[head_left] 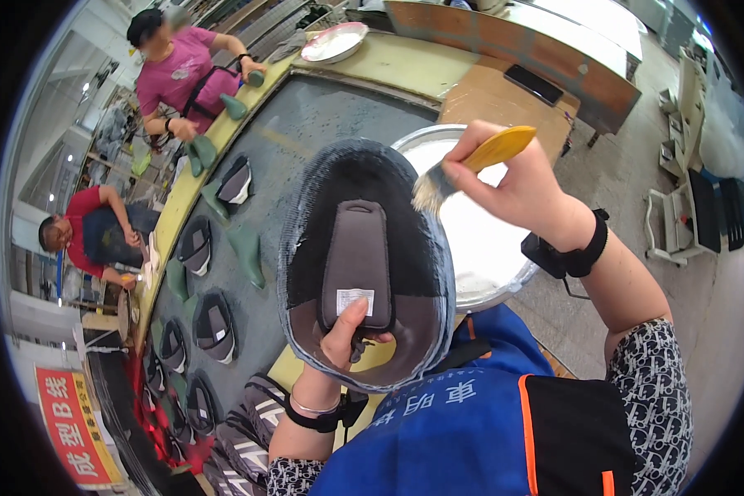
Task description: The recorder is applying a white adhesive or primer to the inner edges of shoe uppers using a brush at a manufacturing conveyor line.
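The left hand (339,339) is closed on a dark shoe upper (364,174), its thumb pressing the padded tongue (357,248) at the label's lower edge. The right hand (512,190) pinches a paintbrush (500,147) low on its yellow handle, bristles at the upper's right rim; contact is hard to confirm. The upper is held in the air over the worktable's near edge, beside a metal basin (492,302) of white liquid.

It should be light and soft, its fuzzy blue border likely floppy and perhaps slick where wet; the thicker tongue and heel end look the best hold. The white label (355,301) carries print too small to read. Large characters show on a red-and-yellow banner (78,426), white ones on the blue apron (438,422). Toward the worktable's (331,107) left edge lie more uppers (216,327) and green shoe lasts (245,252).
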`<state>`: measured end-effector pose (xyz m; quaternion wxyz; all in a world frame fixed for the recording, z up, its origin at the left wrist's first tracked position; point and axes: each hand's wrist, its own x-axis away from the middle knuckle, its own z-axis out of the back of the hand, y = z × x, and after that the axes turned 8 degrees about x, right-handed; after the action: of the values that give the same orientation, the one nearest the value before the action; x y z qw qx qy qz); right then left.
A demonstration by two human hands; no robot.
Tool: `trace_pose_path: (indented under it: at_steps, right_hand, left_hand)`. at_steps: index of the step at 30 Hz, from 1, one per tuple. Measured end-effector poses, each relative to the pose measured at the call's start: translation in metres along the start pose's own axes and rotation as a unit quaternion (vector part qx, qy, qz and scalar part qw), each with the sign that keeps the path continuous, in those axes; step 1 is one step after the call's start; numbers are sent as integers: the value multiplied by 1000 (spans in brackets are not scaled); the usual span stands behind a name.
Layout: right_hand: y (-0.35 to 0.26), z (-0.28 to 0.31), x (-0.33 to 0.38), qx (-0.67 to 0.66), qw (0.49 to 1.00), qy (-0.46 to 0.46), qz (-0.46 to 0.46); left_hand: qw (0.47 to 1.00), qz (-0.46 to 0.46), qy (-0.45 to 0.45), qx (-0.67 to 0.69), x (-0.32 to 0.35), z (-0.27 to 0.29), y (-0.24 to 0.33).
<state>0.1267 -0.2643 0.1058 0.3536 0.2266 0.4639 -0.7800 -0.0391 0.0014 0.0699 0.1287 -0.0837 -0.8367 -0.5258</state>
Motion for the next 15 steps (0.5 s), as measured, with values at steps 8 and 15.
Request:
trace_pose_path:
  at_steps: [8, 15]
  right_hand:
    - [-30, 40, 6, -111, 982, 112, -105]
    - [-37, 62, 46, -63, 963, 172, -195]
  left_hand:
    - [959, -103, 190, 180, -35, 127, -44]
    - [937, -114, 230, 237, -96, 267, -39]
